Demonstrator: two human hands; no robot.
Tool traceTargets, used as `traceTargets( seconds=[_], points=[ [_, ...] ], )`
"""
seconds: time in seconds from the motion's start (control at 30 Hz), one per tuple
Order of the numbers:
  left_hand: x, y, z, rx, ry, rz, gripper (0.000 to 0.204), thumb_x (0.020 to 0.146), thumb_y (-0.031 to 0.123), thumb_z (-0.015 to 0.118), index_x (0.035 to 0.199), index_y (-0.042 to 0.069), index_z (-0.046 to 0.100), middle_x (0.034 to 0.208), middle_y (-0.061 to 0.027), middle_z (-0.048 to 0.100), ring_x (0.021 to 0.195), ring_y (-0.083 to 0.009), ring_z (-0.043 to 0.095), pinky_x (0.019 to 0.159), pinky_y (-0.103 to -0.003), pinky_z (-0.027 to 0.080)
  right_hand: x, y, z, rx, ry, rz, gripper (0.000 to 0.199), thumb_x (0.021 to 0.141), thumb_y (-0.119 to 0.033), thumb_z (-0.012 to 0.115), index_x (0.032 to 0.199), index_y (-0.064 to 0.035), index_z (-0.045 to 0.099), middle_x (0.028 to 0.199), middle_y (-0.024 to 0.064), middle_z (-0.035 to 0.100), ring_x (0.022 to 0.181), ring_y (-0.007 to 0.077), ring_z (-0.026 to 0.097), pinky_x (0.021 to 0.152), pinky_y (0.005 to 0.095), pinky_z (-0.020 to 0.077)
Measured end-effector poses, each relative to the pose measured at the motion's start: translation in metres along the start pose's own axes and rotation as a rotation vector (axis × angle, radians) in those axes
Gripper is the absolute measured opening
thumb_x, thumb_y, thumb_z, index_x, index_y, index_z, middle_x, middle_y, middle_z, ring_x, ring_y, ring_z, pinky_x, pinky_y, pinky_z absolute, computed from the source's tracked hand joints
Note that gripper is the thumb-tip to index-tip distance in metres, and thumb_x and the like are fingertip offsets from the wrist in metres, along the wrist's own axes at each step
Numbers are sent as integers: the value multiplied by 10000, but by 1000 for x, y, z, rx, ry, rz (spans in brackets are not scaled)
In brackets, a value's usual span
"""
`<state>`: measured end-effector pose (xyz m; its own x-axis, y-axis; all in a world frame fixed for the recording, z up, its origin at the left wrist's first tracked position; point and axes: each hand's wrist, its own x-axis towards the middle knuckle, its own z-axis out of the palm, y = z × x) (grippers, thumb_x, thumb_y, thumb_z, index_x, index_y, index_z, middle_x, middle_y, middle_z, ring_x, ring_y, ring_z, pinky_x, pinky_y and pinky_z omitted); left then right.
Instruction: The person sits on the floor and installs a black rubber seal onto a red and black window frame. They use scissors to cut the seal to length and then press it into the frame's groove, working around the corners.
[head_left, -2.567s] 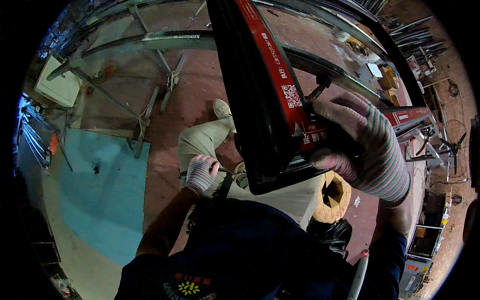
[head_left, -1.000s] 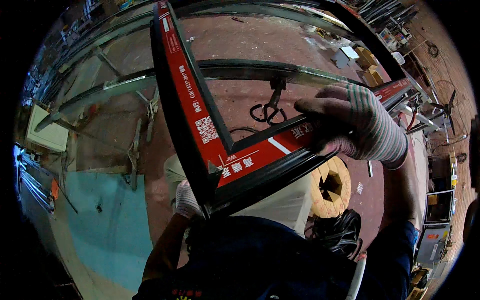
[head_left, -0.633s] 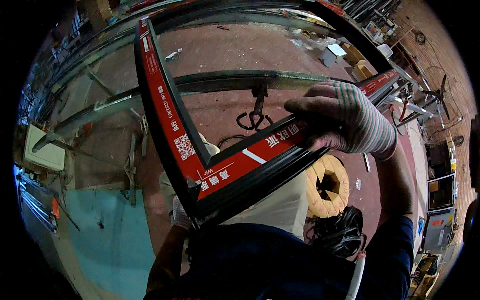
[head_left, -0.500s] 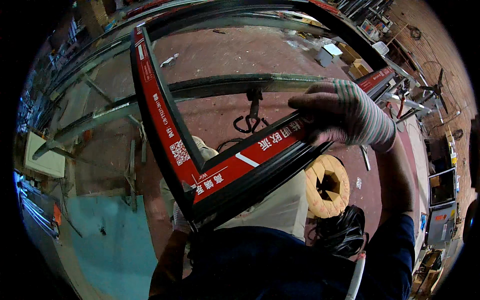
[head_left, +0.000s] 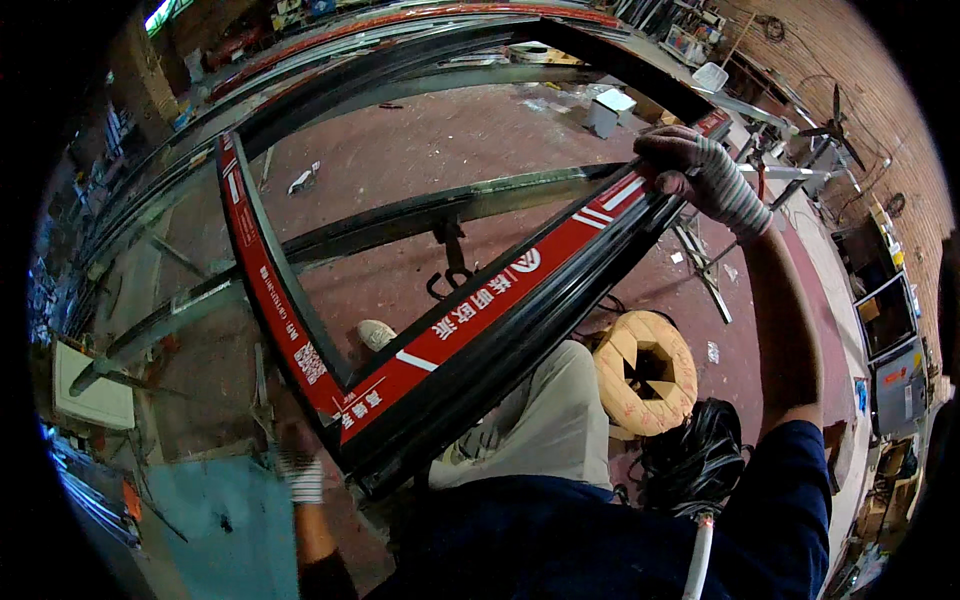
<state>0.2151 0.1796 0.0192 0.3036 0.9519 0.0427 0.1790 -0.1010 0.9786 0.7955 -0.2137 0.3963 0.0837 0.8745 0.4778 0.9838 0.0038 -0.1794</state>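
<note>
I hold a big black metal window frame (head_left: pixel 470 330) with red protective film on its rails, tilted up in front of me. My right hand (head_left: pixel 700 172), in a striped work glove, grips the frame's long rail far out at arm's length. My left hand (head_left: pixel 293 462), also gloved, holds the frame's left rail just beside the low corner near my body, partly hidden by the rail. My legs in light trousers (head_left: pixel 545 430) show below the frame.
A wooden cable spool (head_left: pixel 645 370) and a black bundle (head_left: pixel 700 455) lie by my right leg. Long metal rails (head_left: pixel 420 212) cross the reddish floor. A teal sheet (head_left: pixel 225 520) lies lower left, a standing fan (head_left: pixel 835 125) and shelves at right.
The frame has swung out and away from my face, its corner dropping toward my left hip. My right hand now sits farther out along the long rail with the arm stretched.
</note>
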Motion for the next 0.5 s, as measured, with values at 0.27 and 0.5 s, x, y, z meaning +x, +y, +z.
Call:
traceTargets(
  seconds=[0.27, 0.5],
  points=[
    [34, 296, -15, 386, 198, 799, 416, 1025, 270, 368, 1242, -26, 565, 1233, -152, 599, 1175, -270, 542, 1075, -377, 372, -15, 4, 5, -20, 177, 86, 419, 921, -321, 672, 1216, -27, 631, 1093, 141, 653, 1032, 260, 616, 894, 372, 487],
    [64, 414, 79, 551, -467, 1326, 580, 1043, 444, 250, 1185, 2, 597, 1246, -160, 594, 1259, -328, 505, 1131, -454, 297, 17, -71, 51, 97, 345, 69, 214, 961, -195, 564, 975, -17, 682, 837, 138, 654, 805, 319, 611, 743, 398, 475]
  ],
)
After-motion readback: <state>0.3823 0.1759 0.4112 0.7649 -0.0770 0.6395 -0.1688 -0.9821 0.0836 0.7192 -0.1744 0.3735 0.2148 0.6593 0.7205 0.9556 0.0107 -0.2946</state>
